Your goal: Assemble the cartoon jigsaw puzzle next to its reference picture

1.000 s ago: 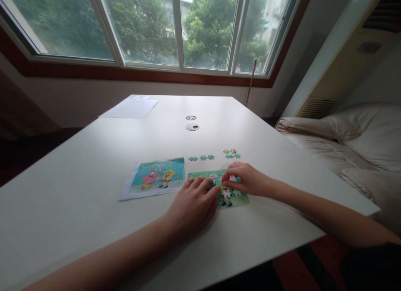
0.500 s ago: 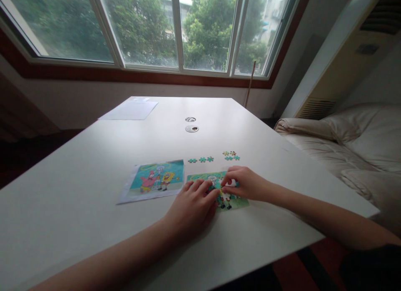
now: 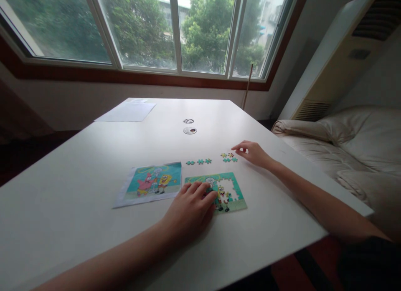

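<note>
A cartoon jigsaw puzzle (image 3: 237, 204) lies on the white table, with a gap in its upper right part where the white surface shows through. My left hand (image 3: 192, 201) rests flat over the puzzle's left part, fingers stretched out, and hides what is under it. Beyond the puzzle, my right hand (image 3: 252, 152) hovers at the yellow-and-red loose pieces (image 3: 231, 155), thumb and fingers apart with nothing seen between them. Just below those are teal pieces (image 3: 230, 160), and a row of more teal pieces (image 3: 200, 161) lies to the left.
Left of the puzzle is a printed picture sheet (image 3: 156, 180) with the same cartoon figures. Two round discs (image 3: 189, 130) lie farther back on the table (image 3: 78, 191). White papers (image 3: 127, 111) sit at the far left corner. A cream sofa (image 3: 313, 145) stands to the right.
My right hand has moved from the puzzle's gap up and away to the loose pieces, and its fingers have come apart. My left hand stays on the puzzle.
</note>
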A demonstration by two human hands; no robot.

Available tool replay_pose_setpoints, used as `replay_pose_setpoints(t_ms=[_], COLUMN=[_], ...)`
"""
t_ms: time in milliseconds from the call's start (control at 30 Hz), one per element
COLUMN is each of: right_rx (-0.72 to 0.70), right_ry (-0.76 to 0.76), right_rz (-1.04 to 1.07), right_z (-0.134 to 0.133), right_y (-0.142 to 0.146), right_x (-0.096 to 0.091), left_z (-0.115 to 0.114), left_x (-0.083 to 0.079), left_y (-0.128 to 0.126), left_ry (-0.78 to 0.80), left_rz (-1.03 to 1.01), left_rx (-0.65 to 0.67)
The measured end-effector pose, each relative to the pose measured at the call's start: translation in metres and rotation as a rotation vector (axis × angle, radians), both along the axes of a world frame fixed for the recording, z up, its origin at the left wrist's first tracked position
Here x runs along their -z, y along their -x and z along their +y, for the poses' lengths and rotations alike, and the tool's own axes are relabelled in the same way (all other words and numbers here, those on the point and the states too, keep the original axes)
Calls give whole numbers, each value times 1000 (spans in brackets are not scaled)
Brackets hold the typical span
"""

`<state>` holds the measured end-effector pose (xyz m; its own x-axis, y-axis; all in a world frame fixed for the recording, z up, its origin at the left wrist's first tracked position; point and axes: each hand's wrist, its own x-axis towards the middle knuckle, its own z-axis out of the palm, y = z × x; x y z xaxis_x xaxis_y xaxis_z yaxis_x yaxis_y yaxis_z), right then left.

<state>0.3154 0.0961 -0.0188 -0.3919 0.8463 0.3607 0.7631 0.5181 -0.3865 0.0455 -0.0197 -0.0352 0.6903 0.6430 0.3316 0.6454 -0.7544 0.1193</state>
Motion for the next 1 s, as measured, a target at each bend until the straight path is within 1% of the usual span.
replay_pose_setpoints(t_ms=[67,167,233,500,600,633,700,833,1000], right_rx=[-55,-155,-155,59,164,178,138,-39,-51], right_ry=[31,63,56,8,5,18,66,182,221], right_rz=[-21,-55,-77,-229,-239,-230,-199,-128,-142], right_z=[11,19,20,19,19,20,20,20,18], right_y=[-11,-17,-18,-22,-25,-27,-32,-40,-39], right_x=[8,16,17,11,9,8,6,5,4], left_z=[0,0,0,1,2,2,2,1,2], left_x=[0,0,-1,0,0,0,0,0,-2], left_y=[0,0,0,1,1,1,1,1,1], left_ry=[3,9,17,24,22,26,37,42,40], left_rz=[-4,-6,-1,22,18,18,20,23,26], left_rx=[4,10,8,-1,2,3,4,6,9])
